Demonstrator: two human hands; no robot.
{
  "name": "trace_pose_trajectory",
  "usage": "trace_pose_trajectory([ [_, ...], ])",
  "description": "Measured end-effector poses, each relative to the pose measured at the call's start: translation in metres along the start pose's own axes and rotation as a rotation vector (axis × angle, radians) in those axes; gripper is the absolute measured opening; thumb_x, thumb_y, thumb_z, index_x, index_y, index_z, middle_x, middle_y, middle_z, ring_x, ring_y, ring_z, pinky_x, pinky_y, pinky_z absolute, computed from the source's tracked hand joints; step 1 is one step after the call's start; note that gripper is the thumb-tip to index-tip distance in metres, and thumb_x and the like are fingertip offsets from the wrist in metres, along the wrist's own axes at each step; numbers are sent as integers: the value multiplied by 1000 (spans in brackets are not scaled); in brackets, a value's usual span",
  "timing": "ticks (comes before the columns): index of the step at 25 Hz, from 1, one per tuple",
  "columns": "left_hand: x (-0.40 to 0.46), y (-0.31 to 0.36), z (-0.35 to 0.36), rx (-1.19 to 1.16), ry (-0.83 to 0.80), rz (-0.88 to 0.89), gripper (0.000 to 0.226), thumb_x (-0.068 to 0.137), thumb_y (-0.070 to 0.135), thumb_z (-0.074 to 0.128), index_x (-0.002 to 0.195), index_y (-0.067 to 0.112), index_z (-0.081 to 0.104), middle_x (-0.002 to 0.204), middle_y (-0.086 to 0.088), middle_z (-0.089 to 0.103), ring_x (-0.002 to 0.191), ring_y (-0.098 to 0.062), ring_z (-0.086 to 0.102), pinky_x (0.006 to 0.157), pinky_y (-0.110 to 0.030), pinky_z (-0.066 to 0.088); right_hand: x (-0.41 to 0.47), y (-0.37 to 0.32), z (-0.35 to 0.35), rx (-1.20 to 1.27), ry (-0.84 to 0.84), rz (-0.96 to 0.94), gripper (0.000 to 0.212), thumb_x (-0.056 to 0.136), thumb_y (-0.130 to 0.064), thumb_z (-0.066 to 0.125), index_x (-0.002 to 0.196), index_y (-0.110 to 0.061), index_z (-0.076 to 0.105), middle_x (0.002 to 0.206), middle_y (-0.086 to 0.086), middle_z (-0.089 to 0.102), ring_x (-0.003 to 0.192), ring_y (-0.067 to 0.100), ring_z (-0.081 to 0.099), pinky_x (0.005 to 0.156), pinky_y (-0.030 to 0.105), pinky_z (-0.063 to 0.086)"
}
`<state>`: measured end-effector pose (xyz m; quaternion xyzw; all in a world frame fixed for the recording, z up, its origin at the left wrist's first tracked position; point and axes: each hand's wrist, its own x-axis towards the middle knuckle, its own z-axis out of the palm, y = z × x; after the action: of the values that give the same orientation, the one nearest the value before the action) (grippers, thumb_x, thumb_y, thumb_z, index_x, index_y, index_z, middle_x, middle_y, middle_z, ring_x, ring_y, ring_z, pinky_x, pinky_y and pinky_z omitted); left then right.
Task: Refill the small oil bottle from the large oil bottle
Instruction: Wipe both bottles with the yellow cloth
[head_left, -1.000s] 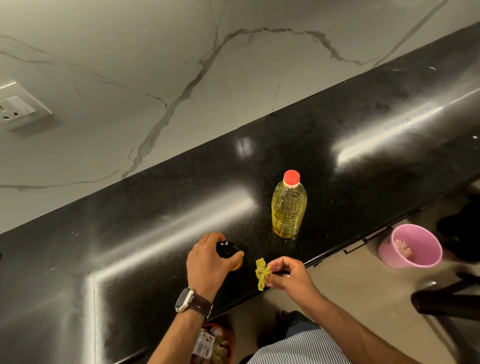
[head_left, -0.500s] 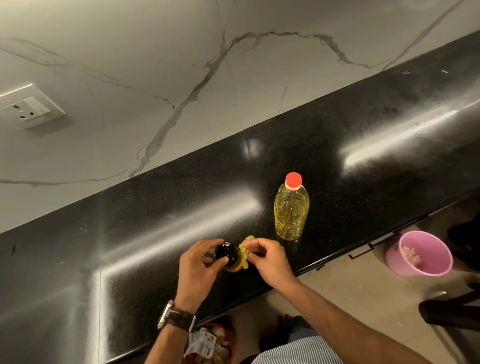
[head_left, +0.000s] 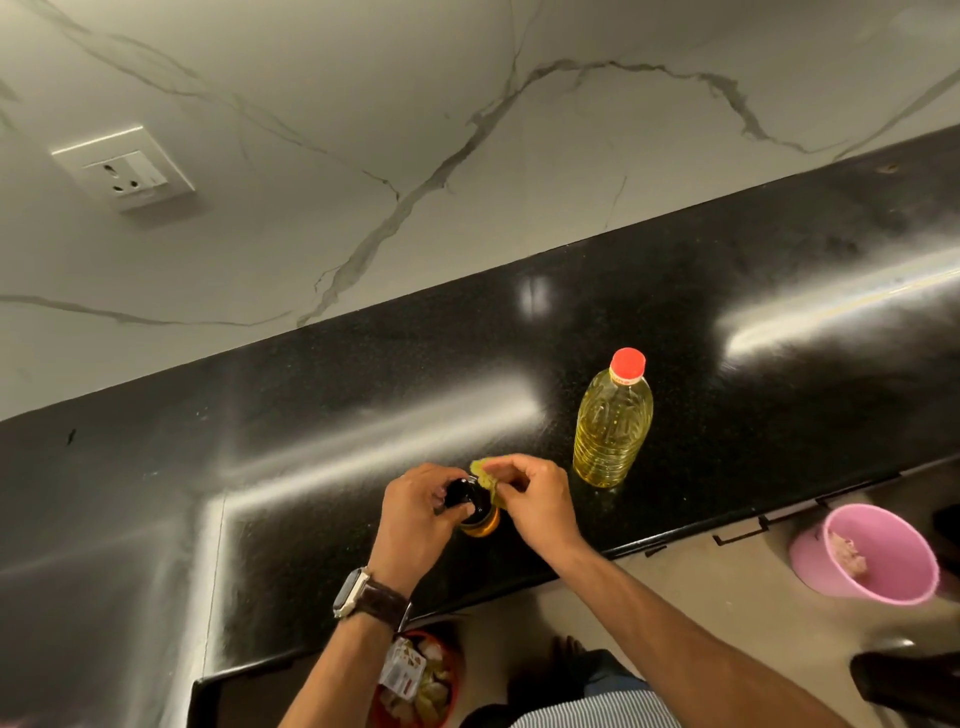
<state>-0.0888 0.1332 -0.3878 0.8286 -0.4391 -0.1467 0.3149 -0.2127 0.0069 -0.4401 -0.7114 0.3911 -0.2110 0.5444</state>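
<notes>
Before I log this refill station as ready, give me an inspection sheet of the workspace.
Surface: black counter, glossy.
Job's things: large oil bottle upright, red cap on; small oil bottle near the front edge.
Clutter: yellow scrap at the small bottle's top.
Grippers: left hand grips the small bottle; right hand pinches the scrap.
Cables: nothing seen.
Surroundings: wall socket; pink bucket and red bin on the floor.
</notes>
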Motion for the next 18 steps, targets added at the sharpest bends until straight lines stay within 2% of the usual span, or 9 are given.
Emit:
trace_pose_trajectory([
  [2,-1,0,1,-7,9,2,38,73,12,92,105,28,79,95,17,70,87,1,63,75,-24,55,8,-8,-5,-41,-71,-59,39,83,10,68,108,-18,81,99,-7,80,92,2,74,87,21,60],
  [4,-2,1,0,-11,13,-12,39,73,12,92,106,27,79,95,18,70,88,1,63,77,-26,57,17,-3,-6,-197,-208,-119,31,86,2,71,106,-19,81,99,-2,80,91,7,74,84,29,60],
  [6,-2,1,0,-8,9,-13,39,74,13,92,107,27,79,97,18,71,91,1,64,82,-29,59,20,3,-8,-317,-331,-101,28,86,-2,72,104,-21,83,99,-3,81,93,6,73,85,30,59],
  [7,-2,2,1,-6,9,-13,39,74,13,92,108,27,79,99,17,72,93,0,65,84,-31,60,21,4,-10,-341,-335,-80,29,86,-2,73,105,-22,83,100,-4,81,95,5,73,88,30,59],
  [9,-2,3,1,-6,16,-21,38,74,13,92,108,26,79,100,14,74,94,-3,67,86,-35,60,19,2,-15,-278,-278,-40,29,85,-1,75,105,-22,83,99,-6,81,95,1,73,89,24,59],
  [12,-1,4,1,-13,30,-22,38,74,12,92,107,25,80,101,12,75,94,-5,69,89,-36,60,11,-5,-19,-51,-156,-3,27,84,-1,79,104,-20,83,92,-8,80,89,5,74,82,17,58],
  [16,-4,3,9,-10,100,-43,39,74,12,92,109,22,79,102,10,75,94,-6,70,89,-36,61,1,13,-6,-41,-101,111,24,89,-6,77,109,-17,81,101,-9,78,98,5,72,92,22,58],
  [18,-5,6,14,-8,156,-69,38,74,10,91,109,20,79,101,8,76,93,-7,70,88,-37,61,-11,18,-1,-35,-63,183,21,88,-7,79,108,-14,81,101,-6,77,97,8,72,91,25,59],
])
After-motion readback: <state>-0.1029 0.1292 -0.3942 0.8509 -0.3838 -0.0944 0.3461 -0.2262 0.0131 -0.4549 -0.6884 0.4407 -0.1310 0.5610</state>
